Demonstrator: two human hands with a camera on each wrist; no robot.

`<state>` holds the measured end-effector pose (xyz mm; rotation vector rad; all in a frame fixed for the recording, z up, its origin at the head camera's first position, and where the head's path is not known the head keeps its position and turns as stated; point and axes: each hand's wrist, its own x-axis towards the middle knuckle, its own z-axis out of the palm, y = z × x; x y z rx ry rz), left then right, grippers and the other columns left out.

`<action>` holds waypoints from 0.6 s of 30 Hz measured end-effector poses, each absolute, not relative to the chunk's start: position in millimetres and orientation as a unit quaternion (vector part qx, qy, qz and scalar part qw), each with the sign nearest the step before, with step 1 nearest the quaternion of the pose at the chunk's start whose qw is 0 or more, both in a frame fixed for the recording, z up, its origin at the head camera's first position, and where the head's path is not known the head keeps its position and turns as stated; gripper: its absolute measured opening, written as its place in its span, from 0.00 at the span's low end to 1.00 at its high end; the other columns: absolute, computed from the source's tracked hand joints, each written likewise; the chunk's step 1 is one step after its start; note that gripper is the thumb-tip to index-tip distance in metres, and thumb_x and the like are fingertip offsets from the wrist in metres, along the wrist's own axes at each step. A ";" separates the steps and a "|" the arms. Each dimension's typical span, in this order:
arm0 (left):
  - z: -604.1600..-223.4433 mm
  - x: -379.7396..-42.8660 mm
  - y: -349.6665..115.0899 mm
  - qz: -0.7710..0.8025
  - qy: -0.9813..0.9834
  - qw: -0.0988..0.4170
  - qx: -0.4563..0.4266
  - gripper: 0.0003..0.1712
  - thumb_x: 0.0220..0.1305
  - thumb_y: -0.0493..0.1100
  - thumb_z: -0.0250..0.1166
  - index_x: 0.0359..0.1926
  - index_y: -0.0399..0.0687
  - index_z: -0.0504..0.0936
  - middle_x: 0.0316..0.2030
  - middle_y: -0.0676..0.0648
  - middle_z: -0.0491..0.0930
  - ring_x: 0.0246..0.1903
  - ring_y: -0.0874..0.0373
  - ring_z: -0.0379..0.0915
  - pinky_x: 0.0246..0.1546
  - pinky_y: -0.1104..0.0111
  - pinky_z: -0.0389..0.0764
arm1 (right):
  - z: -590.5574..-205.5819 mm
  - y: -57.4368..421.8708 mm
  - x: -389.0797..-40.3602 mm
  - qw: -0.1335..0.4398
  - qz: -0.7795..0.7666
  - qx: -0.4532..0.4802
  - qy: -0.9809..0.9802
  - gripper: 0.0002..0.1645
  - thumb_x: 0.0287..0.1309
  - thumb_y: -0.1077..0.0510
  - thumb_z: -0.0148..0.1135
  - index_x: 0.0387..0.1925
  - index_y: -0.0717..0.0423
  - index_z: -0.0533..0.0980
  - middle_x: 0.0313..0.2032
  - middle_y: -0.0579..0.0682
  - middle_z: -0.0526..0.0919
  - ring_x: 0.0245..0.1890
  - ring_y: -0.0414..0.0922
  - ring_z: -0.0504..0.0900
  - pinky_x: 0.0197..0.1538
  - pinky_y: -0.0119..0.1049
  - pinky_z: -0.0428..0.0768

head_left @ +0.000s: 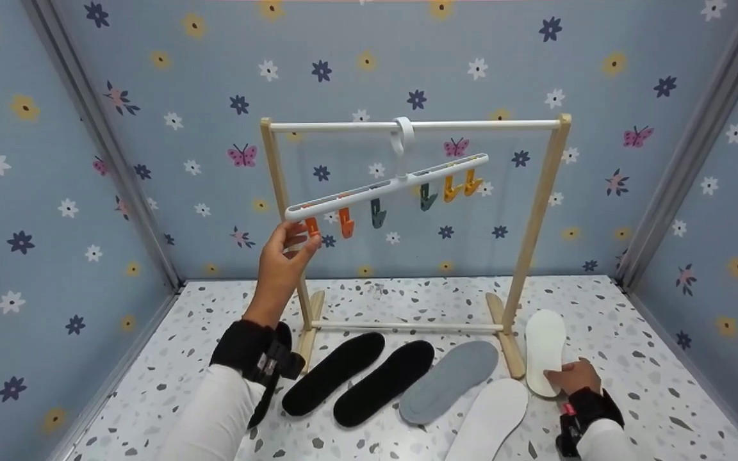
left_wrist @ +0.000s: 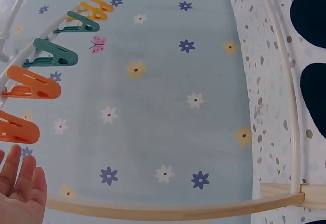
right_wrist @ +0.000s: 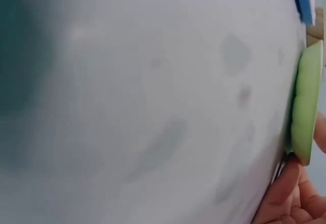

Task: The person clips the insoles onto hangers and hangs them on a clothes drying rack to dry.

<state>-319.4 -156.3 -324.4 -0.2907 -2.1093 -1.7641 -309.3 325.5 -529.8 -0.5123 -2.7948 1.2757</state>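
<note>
My left hand point(head_left: 289, 250) is raised at the lower, left end of a tilted white clip hanger point(head_left: 343, 196). Its fingers and thumb are close about the outermost orange clip point(head_left: 312, 226); in the left wrist view the visible fingers point(left_wrist: 24, 180) look fairly straight, just short of the orange clip point(left_wrist: 19, 128). Low at the right, my right hand point(head_left: 575, 378) pinches the near end of a white insole point(head_left: 545, 346), thumb on top. The right wrist view shows the insole's pale green edge point(right_wrist: 306, 102) between thumb and fingers, close to the table.
The hanger hooks over a wooden rack's white rod point(head_left: 330, 127); green point(head_left: 427, 197) and yellow clips point(head_left: 450, 189) hang along it. On the speckled table lie two black insoles point(head_left: 334, 374), a grey insole point(head_left: 451, 382) and another white insole point(head_left: 494, 416). A further black piece point(head_left: 270, 390) is mostly behind my left wrist.
</note>
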 end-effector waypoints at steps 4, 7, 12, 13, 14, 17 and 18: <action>-319.8 -315.3 -154.2 -0.646 -0.735 0.182 -0.097 0.28 0.65 0.47 0.61 0.62 0.42 0.67 0.54 0.42 0.72 0.55 0.53 0.67 0.57 0.61 0.67 | -534.3 335.7 -310.3 -0.018 0.446 -0.169 -0.879 0.29 0.49 0.55 0.66 0.44 0.78 0.72 0.38 0.67 0.79 0.33 0.49 0.76 0.33 0.33 0.72; -322.9 -320.4 -155.1 -0.653 -0.727 0.190 -0.096 0.26 0.64 0.49 0.62 0.59 0.43 0.70 0.51 0.42 0.75 0.52 0.55 0.69 0.55 0.62 0.68 | -538.4 345.6 -310.1 -0.036 0.504 -0.173 -0.845 0.33 0.49 0.55 0.66 0.49 0.79 0.69 0.32 0.58 0.81 0.30 0.42 0.77 0.34 0.30 0.73; -326.9 -324.0 -154.6 -0.641 -0.732 0.210 -0.100 0.26 0.64 0.52 0.62 0.58 0.44 0.72 0.50 0.45 0.76 0.51 0.57 0.70 0.55 0.62 0.68 | -544.8 359.1 -309.6 -0.068 0.564 -0.175 -0.804 0.39 0.51 0.52 0.66 0.54 0.78 0.66 0.29 0.43 0.80 0.27 0.35 0.76 0.33 0.29 0.75; -327.0 -323.9 -154.2 -0.640 -0.732 0.213 -0.102 0.26 0.64 0.52 0.62 0.58 0.45 0.72 0.50 0.45 0.76 0.51 0.57 0.70 0.55 0.62 0.68 | -544.5 360.7 -309.5 -0.071 0.567 -0.175 -0.802 0.39 0.52 0.51 0.66 0.55 0.77 0.66 0.29 0.42 0.80 0.27 0.35 0.76 0.34 0.29 0.75; -327.1 -323.6 -153.7 -0.640 -0.731 0.214 -0.105 0.26 0.64 0.52 0.62 0.58 0.45 0.72 0.50 0.44 0.76 0.52 0.57 0.70 0.55 0.61 0.67 | -544.8 362.1 -309.4 -0.075 0.576 -0.176 -0.795 0.39 0.52 0.51 0.67 0.54 0.76 0.66 0.29 0.42 0.80 0.28 0.35 0.76 0.34 0.29 0.75; -327.4 -322.6 -152.3 -0.642 -0.729 0.211 -0.108 0.26 0.63 0.51 0.63 0.58 0.45 0.71 0.51 0.43 0.76 0.52 0.57 0.69 0.55 0.62 0.68 | -545.6 363.3 -307.5 -0.077 0.599 -0.179 -0.777 0.34 0.53 0.51 0.67 0.52 0.74 0.70 0.29 0.41 0.80 0.29 0.34 0.77 0.35 0.28 0.76; -327.5 -322.3 -151.9 -0.643 -0.728 0.210 -0.108 0.27 0.63 0.51 0.63 0.59 0.44 0.71 0.51 0.43 0.75 0.52 0.57 0.69 0.55 0.63 0.68 | -546.2 362.8 -306.7 -0.074 0.610 -0.182 -0.768 0.31 0.53 0.52 0.67 0.50 0.73 0.72 0.29 0.41 0.80 0.29 0.34 0.77 0.35 0.28 0.76</action>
